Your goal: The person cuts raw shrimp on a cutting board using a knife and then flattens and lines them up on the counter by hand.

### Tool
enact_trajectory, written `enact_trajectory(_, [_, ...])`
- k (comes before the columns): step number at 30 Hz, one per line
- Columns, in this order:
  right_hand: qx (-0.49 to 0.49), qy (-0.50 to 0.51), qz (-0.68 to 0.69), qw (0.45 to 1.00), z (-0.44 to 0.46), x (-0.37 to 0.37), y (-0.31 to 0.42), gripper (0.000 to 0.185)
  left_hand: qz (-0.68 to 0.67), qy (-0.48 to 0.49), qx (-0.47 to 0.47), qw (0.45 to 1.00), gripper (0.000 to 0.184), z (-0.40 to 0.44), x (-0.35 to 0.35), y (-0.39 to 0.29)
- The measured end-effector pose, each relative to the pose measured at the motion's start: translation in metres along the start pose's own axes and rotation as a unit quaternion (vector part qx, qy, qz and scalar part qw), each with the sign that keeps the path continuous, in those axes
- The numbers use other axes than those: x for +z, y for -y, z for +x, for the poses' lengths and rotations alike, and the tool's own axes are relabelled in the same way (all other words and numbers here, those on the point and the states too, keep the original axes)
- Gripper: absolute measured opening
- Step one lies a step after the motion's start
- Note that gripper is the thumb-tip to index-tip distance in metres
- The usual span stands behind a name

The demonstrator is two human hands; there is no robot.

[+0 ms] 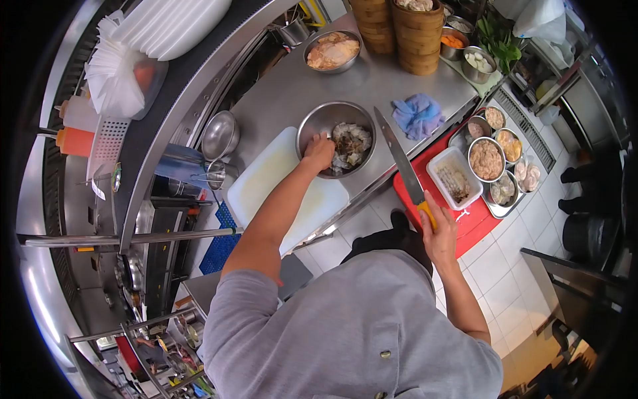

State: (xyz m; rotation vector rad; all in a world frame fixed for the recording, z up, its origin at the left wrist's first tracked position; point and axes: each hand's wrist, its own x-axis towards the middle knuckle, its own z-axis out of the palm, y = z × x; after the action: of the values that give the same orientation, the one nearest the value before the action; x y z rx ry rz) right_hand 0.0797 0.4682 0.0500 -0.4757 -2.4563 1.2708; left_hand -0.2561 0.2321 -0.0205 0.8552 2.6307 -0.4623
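Observation:
My left hand (319,152) reaches into a steel bowl (308,126), its fingers bent at the inner wall; their tips, and whatever they may hold, are hidden. Greyish raw pieces that look like shrimp (351,143) lie in the bowl, just right of the fingers. In my right hand (437,228) is the yellow handle of a long knife (400,156), whose blade points up and away past the bowl's right side. A plastic tub (434,167) with similar pieces stands on the red board (425,168), near the knife. Left of the bowl lies a white cutting board (259,189).
Bamboo steamers (419,43) and a bowl of pale orange meat (333,52) stand at the counter's far side. A blue cloth (418,116) lies right of the knife. Several small filled bowls (486,159) sit on a tray at the right. An empty steel bowl (220,135) stands left.

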Motion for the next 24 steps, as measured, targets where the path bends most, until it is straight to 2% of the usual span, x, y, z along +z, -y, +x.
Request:
enact_trajectory(2, [0.006, 0.002, -0.003, 1.000, -0.001, -0.002, -0.002, 0.048, 0.011, 0.005, -0.012, 1.000, 0.043, -0.003, -0.007, -0.001])
enact_trajectory(4, [0.001, -0.008, 0.002, 1.000, -0.001, -0.001, -0.004, 0.048, 0.018, -0.035, 0.027, 0.999, 0.028, -0.011, -0.020, 0.005])
enact_trajectory(5, [0.001, -0.008, 0.005, 1.000, -0.002, -0.001, -0.006, 0.048, 0.021, -0.034, 0.026, 0.999, 0.028, -0.012, -0.022, 0.011])
enact_trajectory(7, [0.000, -0.009, 0.016, 1.000, 0.000, 0.001, -0.009, 0.048, -0.073, -0.017, 0.043, 0.996, 0.034, -0.010, -0.029, 0.025])
enact_trajectory(8, [-0.001, -0.009, 0.018, 1.000, 0.001, 0.001, -0.010, 0.048, -0.072, -0.018, 0.042, 0.996, 0.034, -0.008, -0.032, 0.031])
enact_trajectory(10, [-0.003, -0.007, 0.022, 1.000, 0.000, 0.003, -0.009, 0.047, -0.210, 0.008, 0.020, 0.978, 0.046, -0.011, -0.038, 0.040])
enact_trajectory(11, [-0.006, -0.002, 0.023, 1.000, 0.001, 0.005, -0.008, 0.047, -0.212, 0.008, 0.015, 0.977, 0.046, -0.017, -0.036, 0.041])
enact_trajectory(13, [-0.037, -0.013, 0.026, 0.999, 0.006, 0.010, -0.006, 0.047, -0.300, -0.010, 0.086, 0.950, 0.048, -0.025, -0.033, 0.041])
enact_trajectory(15, [-0.043, 0.004, 0.025, 0.999, 0.007, 0.014, -0.002, 0.047, -0.302, -0.043, 0.106, 0.946, 0.048, -0.021, -0.016, 0.035])
enact_trajectory(17, [-0.048, 0.017, 0.018, 0.999, 0.009, 0.015, 0.004, 0.047, -0.222, -0.126, 0.111, 0.960, 0.044, -0.006, 0.007, 0.031])
enact_trajectory(18, [-0.049, 0.024, 0.022, 0.998, 0.007, 0.015, 0.009, 0.048, -0.236, -0.103, 0.073, 0.963, 0.038, -0.016, -0.005, 0.020])
enact_trajectory(22, [-0.041, 0.042, 0.027, 0.998, 0.000, 0.015, 0.016, 0.049, -0.219, -0.067, 0.068, 0.971, 0.032, -0.013, -0.019, 0.018])
enact_trajectory(24, [-0.019, 0.052, 0.028, 0.998, -0.007, 0.015, 0.014, 0.048, -0.240, -0.153, 0.124, 0.951, 0.031, -0.021, -0.032, 0.030])
